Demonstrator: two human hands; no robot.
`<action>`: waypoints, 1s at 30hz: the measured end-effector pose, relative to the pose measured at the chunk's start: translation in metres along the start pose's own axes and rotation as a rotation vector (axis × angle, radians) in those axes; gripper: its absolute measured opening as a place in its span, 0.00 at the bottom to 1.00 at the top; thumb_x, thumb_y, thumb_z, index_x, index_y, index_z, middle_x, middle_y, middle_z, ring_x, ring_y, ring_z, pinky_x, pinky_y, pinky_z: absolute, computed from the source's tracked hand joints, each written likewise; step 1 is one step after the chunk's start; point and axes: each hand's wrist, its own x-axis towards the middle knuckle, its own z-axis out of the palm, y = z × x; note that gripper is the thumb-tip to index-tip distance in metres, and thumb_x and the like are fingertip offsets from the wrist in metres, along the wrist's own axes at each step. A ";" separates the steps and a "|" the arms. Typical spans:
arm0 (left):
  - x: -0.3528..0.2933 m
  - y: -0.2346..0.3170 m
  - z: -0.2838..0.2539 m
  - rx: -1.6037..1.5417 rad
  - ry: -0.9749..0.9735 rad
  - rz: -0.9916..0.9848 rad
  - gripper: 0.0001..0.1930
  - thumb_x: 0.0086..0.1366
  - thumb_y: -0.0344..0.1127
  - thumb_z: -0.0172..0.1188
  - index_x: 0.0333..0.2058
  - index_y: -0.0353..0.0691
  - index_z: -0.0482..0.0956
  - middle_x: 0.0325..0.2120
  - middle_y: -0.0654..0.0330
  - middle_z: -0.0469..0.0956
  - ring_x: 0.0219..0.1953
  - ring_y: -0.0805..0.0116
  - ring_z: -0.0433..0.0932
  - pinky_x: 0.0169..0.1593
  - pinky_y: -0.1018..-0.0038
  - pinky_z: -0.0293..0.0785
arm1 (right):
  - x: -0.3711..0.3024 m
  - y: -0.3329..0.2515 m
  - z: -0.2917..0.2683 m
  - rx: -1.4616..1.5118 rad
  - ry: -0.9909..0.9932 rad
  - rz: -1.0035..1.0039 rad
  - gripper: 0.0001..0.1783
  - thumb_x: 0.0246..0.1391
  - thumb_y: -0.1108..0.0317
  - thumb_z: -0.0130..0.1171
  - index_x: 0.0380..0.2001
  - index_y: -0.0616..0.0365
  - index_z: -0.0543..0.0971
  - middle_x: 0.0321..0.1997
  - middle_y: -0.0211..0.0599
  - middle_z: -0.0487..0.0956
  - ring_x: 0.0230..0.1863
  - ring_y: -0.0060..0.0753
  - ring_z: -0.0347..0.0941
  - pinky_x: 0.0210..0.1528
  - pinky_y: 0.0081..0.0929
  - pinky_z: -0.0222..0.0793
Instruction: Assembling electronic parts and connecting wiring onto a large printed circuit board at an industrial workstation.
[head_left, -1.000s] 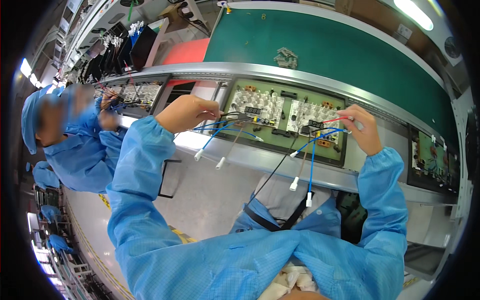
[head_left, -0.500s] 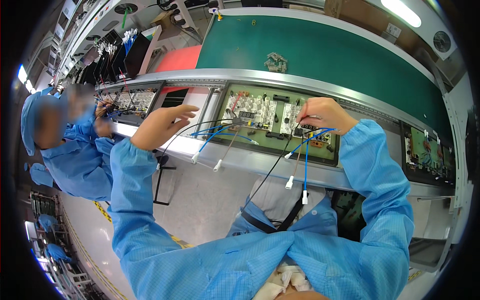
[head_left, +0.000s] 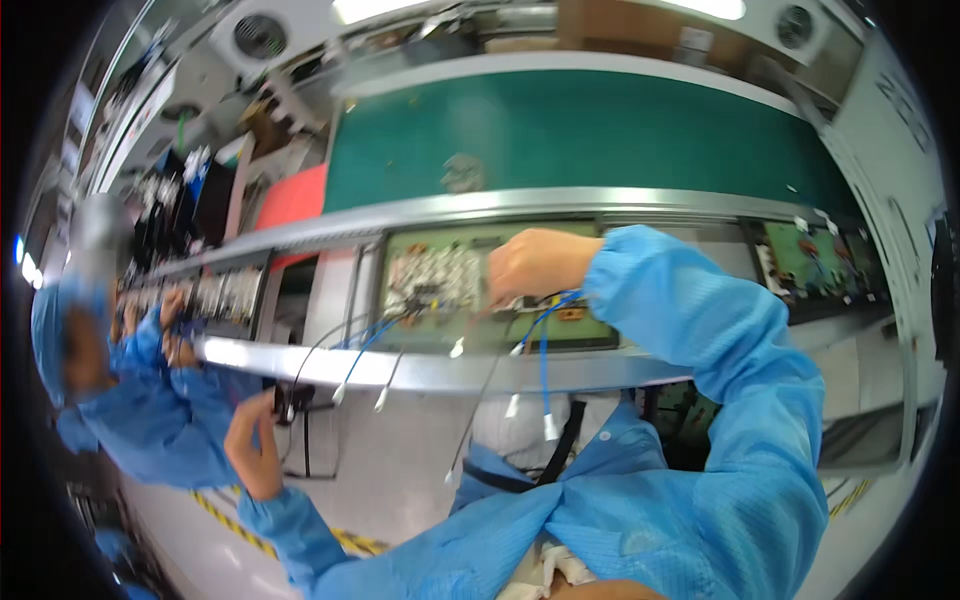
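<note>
My right hand (head_left: pixel 538 263) is over the green circuit board (head_left: pixel 425 335) in its dark frame, fingers curled down and blurred; whatever they hold is hidden. White capacitors (head_left: pixel 460 270) show left of it. Blue wires (head_left: pixel 545 370) with white connectors hang over the rail below my right wrist. More blue, black and brown wires with white connectors (head_left: pixel 381 400) hang over the rail farther left. My left hand (head_left: pixel 253 445) is in front of the rail at lower left, loosely bent, with nothing visible in it. A dark wire's white-tipped end (head_left: pixel 291 411) is close to its fingertips.
Behind the metal rail (head_left: pixel 640 205) stretches a green mat (head_left: pixel 600 130) with a small pile of metal parts (head_left: pixel 462 173). Another circuit board (head_left: pixel 825 265) is at the right. People in blue (head_left: pixel 140 400) work at boards (head_left: pixel 225 300) to the left.
My left hand has dropped from above the rail to lower left. My right hand has moved left across the board. The view has shifted, and the scene is blurred.
</note>
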 end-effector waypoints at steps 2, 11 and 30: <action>-0.028 0.019 -0.011 0.029 0.006 -0.072 0.07 0.63 0.21 0.48 0.35 0.31 0.77 0.31 0.55 0.78 0.33 0.69 0.75 0.40 0.76 0.70 | -0.016 -0.006 -0.022 -0.001 -0.062 0.054 0.09 0.44 0.65 0.60 0.33 0.49 0.80 0.34 0.29 0.79 0.39 0.36 0.74 0.38 0.34 0.71; -0.149 0.059 0.014 -0.344 0.104 -0.362 0.10 0.67 0.32 0.50 0.39 0.32 0.76 0.27 0.58 0.76 0.31 0.71 0.75 0.37 0.76 0.73 | -0.144 -0.108 -0.090 0.135 0.447 0.446 0.15 0.52 0.68 0.59 0.44 0.49 0.80 0.36 0.35 0.79 0.38 0.35 0.75 0.42 0.30 0.72; -0.175 0.425 0.360 -0.127 -0.309 0.878 0.05 0.55 0.30 0.60 0.30 0.37 0.79 0.37 0.52 0.81 0.45 0.52 0.78 0.49 0.61 0.73 | -0.615 -0.075 0.396 1.555 1.817 1.370 0.23 0.59 0.52 0.47 0.54 0.49 0.71 0.53 0.31 0.72 0.51 0.34 0.68 0.53 0.32 0.64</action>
